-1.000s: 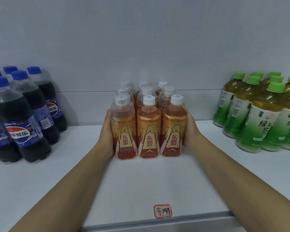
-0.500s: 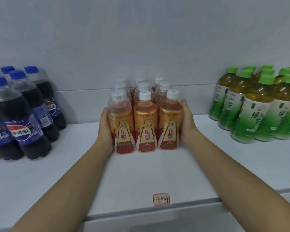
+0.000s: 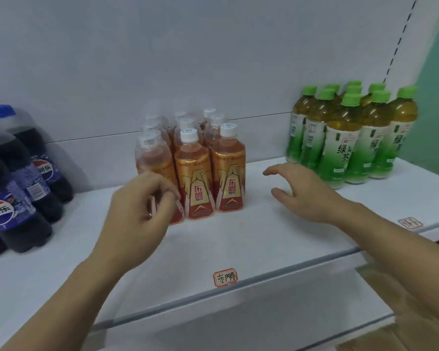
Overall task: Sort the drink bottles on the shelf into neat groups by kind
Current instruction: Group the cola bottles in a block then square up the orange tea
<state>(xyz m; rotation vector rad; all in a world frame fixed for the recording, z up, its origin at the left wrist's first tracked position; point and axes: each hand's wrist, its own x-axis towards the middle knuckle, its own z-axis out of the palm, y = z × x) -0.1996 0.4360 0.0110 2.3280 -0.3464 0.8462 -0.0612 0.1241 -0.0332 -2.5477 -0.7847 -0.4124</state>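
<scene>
Orange-gold bottles [image 3: 197, 173], plastic w/ white caps, stand mid-shelf [image 3: 251, 239] in a tight block. Both hands have come off its sides: left hand [image 3: 140, 214] sits loosely curled in front of the front-left bottle, holding nothing; right hand [image 3: 302, 191] is spread, empty, apart from it. Prob. this group's done. Dark cola bottles [image 3: 18, 188] left, green-capped tea bottles [image 3: 350, 140] right, each clustered.

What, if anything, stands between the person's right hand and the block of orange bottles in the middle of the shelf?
Nothing visible. The right hand hangs open to the right of the orange bottles, with only bare white shelf between them. The green tea bottles stand farther right, behind the hand, out of that path.
</scene>
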